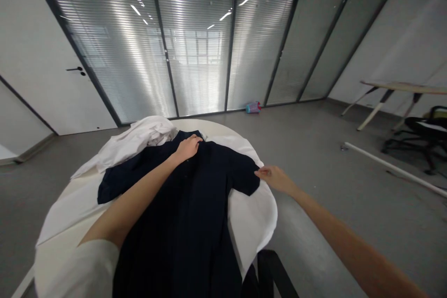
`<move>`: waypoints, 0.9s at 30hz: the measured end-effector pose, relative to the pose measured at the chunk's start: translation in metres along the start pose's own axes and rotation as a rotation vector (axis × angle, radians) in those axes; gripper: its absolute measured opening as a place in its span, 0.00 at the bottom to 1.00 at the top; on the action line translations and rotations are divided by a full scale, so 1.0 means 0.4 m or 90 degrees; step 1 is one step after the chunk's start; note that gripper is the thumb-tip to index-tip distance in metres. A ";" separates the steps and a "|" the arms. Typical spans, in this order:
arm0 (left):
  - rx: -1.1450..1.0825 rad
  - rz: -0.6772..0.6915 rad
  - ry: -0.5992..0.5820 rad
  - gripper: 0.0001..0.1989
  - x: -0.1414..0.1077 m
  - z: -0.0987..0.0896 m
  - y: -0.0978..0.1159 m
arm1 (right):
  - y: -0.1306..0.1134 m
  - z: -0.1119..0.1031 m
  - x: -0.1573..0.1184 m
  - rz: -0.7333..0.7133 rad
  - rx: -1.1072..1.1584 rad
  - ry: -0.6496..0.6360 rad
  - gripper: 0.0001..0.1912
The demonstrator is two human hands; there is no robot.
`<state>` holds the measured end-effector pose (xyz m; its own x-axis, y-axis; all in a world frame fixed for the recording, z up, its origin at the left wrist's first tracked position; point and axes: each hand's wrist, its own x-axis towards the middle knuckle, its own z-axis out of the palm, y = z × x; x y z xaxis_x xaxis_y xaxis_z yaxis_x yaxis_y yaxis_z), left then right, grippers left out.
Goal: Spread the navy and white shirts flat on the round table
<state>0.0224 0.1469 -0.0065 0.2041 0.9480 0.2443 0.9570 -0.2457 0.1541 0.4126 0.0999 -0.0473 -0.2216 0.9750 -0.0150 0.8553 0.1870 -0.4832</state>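
Observation:
A dark navy short-sleeved shirt (202,186) lies spread out, front up, on a round table (52,260). Its collar points away from me, and its lower part runs down out of view. My left hand (187,148) is at the collar, fingers bent together on the fabric. At the end of the right-hand sleeve, my right hand (274,178) pinches the hem between thumb and fingers. The other sleeve stretches out to the left, partly behind my left forearm. Beneath the shirt a white cloth (247,219) covers part of the table and hangs over its right edge.
A crumpled white garment (150,132) is heaped at the table's far left. Close to me on the right is a black chair armrest (274,270). Beyond stand a glass partition, a small basket (253,107) on its side, a white pole (394,167), a desk (401,87) and an office chair (428,130).

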 end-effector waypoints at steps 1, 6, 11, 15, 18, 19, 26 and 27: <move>-0.007 0.017 -0.012 0.18 0.033 0.016 0.017 | 0.001 0.014 -0.022 0.004 0.008 0.011 0.21; -0.026 0.074 -0.044 0.20 0.124 0.103 0.085 | -0.038 0.065 -0.051 0.023 0.029 0.099 0.14; -0.022 0.092 -0.041 0.19 0.103 0.167 0.091 | -0.062 0.089 -0.031 -0.020 0.188 0.171 0.10; -0.034 0.020 0.076 0.17 0.097 0.177 0.086 | -0.077 0.080 0.003 0.002 0.341 0.241 0.15; -0.041 -0.037 0.169 0.17 0.122 0.163 0.102 | -0.095 0.042 0.061 0.009 0.352 0.262 0.14; -0.044 -0.052 0.191 0.18 0.133 0.158 0.110 | -0.101 0.026 0.087 -0.006 0.341 0.290 0.13; -0.086 -0.070 0.068 0.23 0.152 0.156 0.142 | -0.107 -0.025 0.244 0.083 0.053 0.241 0.15; -0.093 -0.057 0.043 0.22 0.138 0.151 0.137 | -0.104 -0.018 0.247 0.104 0.032 0.216 0.15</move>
<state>0.0984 0.1980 -0.0425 0.1006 0.9529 0.2860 0.9295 -0.1925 0.3147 0.3584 0.1892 -0.0225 0.0899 0.9774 0.1916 0.8409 0.0286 -0.5404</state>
